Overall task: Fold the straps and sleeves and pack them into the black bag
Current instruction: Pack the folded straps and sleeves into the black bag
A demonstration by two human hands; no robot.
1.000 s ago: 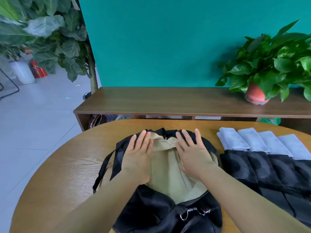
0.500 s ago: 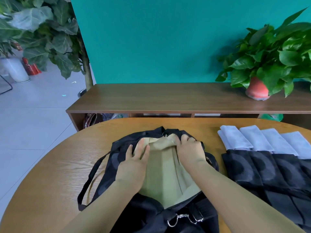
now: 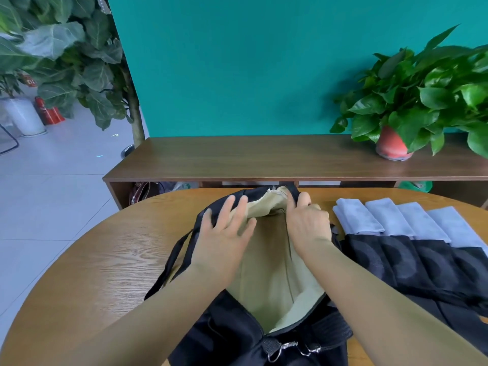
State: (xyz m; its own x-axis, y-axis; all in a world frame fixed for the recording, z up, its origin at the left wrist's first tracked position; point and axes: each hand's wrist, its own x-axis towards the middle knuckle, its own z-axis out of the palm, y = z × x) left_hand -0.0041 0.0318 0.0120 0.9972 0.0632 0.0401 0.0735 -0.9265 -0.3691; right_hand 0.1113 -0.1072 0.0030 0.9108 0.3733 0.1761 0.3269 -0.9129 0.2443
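The black bag [image 3: 237, 336] lies on the round wooden table [image 3: 100, 260] with its mouth spread, showing the beige lining [image 3: 269, 262]. My left hand [image 3: 224, 236] rests with straight fingers on the bag's left rim and lining. My right hand [image 3: 307, 223] grips the far right edge of the opening, fingers curled over the rim. To the right lie several folded pieces side by side, light blue at the far end [image 3: 390, 217] and black with dark circles nearer me [image 3: 412, 262]. A black strap [image 3: 174, 257] trails off the bag's left side.
A low dark wooden bench [image 3: 264, 159] runs behind the table against a teal wall. A potted plant in a red pot [image 3: 390, 143] stands on its right end. A large leafy plant [image 3: 66, 62] stands at the left over the tiled floor.
Both hands went from lying flat on the lining to its far edge. My right hand curled onto the rim and lifted it, widening the bag's mouth.
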